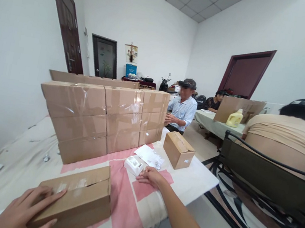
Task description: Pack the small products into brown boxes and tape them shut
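Note:
In the head view, my left hand grips the near left end of a closed cardboard box. Its fingers lie over the taped top, and the thumb is against the front side. To the right, my right hand is at the edge of a small white device that looks like a label printer. Its thumb and forefinger are pinched together; anything between them is too small to make out. A white sheet with small marks lies just behind the device.
Taped cardboard boxes stand stacked in a wall at the table's back. A single cardboard box sits near the right edge of the cloth-covered table. Beyond are a seated person, a chair and a yellow jug.

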A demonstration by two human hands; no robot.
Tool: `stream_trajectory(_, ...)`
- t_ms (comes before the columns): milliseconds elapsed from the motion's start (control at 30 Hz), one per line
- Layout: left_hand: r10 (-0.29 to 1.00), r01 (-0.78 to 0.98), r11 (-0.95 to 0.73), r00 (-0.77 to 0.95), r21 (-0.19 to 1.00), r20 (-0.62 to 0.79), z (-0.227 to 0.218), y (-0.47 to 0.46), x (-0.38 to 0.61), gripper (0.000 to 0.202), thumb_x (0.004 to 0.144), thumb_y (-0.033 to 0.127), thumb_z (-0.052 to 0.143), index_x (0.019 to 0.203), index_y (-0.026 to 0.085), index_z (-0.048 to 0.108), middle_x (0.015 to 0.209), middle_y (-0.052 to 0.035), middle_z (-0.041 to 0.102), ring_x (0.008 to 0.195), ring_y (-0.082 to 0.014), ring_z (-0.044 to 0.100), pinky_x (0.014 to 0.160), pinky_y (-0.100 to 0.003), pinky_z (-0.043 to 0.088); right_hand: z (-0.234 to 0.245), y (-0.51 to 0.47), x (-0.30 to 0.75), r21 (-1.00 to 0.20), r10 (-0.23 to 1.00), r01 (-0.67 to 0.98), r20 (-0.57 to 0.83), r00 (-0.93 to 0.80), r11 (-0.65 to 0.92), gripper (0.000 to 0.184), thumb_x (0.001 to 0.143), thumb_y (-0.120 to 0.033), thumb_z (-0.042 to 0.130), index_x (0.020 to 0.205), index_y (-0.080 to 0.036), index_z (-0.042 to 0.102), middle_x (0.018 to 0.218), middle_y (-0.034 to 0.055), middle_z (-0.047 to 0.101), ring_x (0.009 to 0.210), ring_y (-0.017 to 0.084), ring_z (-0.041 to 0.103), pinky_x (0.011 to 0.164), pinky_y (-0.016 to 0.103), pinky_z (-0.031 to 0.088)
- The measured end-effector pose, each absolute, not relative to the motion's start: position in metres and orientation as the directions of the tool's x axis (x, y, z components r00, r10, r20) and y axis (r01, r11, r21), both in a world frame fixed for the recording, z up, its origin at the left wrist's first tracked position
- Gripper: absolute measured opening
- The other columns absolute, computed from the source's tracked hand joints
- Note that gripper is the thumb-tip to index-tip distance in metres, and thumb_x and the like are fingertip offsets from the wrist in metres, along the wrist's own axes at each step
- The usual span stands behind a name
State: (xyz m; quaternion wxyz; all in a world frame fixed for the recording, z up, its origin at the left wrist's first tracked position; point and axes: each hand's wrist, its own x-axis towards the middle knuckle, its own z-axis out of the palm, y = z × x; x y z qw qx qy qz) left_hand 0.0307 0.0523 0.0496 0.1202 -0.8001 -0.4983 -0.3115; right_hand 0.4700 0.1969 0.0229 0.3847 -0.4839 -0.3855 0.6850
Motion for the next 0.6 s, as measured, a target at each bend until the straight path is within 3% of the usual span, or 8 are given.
stream_trajectory(133, 0.713, 0.880, -0.472, 0.341, 0.060, 0.613, 0.049, 0.054, 0.026, 0.057, 0.082, 0.069, 0.065, 0.130, 0.038, 0.069, 0.113, -0.0077, 0.067, 0.106, -0.0273, 0.064, 0.090, -0.039, 0.055, 0.033, 0.190, 0.468, -0.899, 0.889, -0.126, -0.379, -0.258, -0.419, 0.030, 0.081, -0.014, 0.072, 0.083, -0.020, 0.042, 0.081, 0.0019, 0.067, 0.077, 0.021, 0.078, 0.058, 0.024, 0.060)
stream_trajectory(233, 0.705, 0.877, -0.481, 0.385, 0.002, 0.596, 0.046, 0.055, 0.023, 0.055, 0.084, 0.062, 0.066, 0.134, 0.040, 0.065, 0.114, -0.0065, 0.067, 0.104, -0.0245, 0.064, 0.087, -0.034, 0.055, 0.046, 0.184, 0.466, -0.910, 0.895, -0.111, -0.361, -0.264, -0.400, 0.026, 0.082, -0.024, 0.070, 0.089, -0.019, 0.046, 0.082, 0.0015, 0.067, 0.068, 0.019, 0.076, 0.044, 0.019, 0.048)
stream_trajectory(467, 0.742, 0.910, -0.414, 0.338, 0.000, 0.578, 0.056, 0.042, 0.035, 0.053, 0.086, 0.062, 0.061, 0.132, 0.037, 0.067, 0.119, -0.0081, 0.067, 0.106, -0.0270, 0.064, 0.088, -0.038, 0.051, 0.078, 0.170, 0.447, -0.973, 0.942, -0.085, -0.185, -0.281, -0.216, 0.024, 0.078, -0.028, 0.064, 0.088, -0.022, 0.044, 0.080, -0.0008, 0.069, 0.047, 0.008, 0.058, 0.038, 0.017, 0.020)
stream_trajectory(533, 0.713, 0.903, -0.424, 0.381, -0.071, 0.588, 0.066, 0.036, 0.039, 0.054, 0.084, 0.063, 0.064, 0.131, 0.036, 0.068, 0.120, -0.0079, 0.069, 0.107, -0.0279, 0.065, 0.090, -0.039, 0.050, 0.086, 0.159, 0.433, -0.985, 0.943, -0.058, -0.139, -0.302, -0.164, 0.021, 0.079, -0.026, 0.064, 0.088, -0.022, 0.045, 0.072, -0.0030, 0.067, 0.040, 0.006, 0.048, 0.039, 0.018, 0.019)
stream_trajectory(600, 0.651, 0.879, -0.449, 0.445, -0.161, 0.615, 0.074, 0.032, 0.041, 0.053, 0.082, 0.062, 0.067, 0.128, 0.036, 0.069, 0.119, -0.0070, 0.071, 0.108, -0.0285, 0.066, 0.091, -0.040, 0.051, 0.096, 0.140, 0.419, -1.000, 0.937, 0.009, -0.028, -0.349, -0.026, 0.015, 0.082, -0.024, 0.062, 0.087, -0.021, 0.048, 0.066, -0.0049, 0.064, 0.040, 0.006, 0.045, 0.042, 0.019, 0.026)
